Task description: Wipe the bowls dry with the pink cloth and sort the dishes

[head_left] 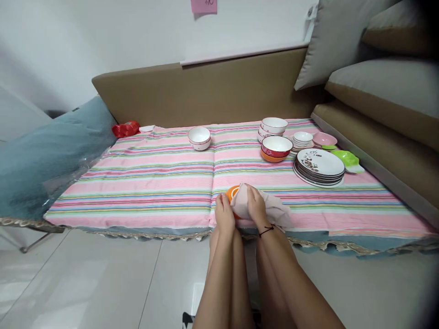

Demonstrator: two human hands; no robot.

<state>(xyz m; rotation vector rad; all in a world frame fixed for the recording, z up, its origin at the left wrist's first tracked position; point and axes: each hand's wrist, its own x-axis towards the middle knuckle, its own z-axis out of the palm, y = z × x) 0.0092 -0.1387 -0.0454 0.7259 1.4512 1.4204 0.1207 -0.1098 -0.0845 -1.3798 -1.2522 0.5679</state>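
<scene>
Right at the near edge of the striped bed cover (154, 183), your pale cloth (270, 208) draped rightward over the orange bowl (231, 194). Your right hand (255, 205) pressed the cloth onto the bowl from the right; your left hand (224, 214) gripped the bowl's left side, both hands closed on it.

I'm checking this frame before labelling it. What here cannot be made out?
Head view, the only one:
- orange bowl: mostly hidden by the cloth and both hands.
- right hand: its fingers are sunk in the cloth, so its grip is unclear.
- pink note: cut off by the top edge, writing unreadable.
- red object: too small to identify.
</scene>
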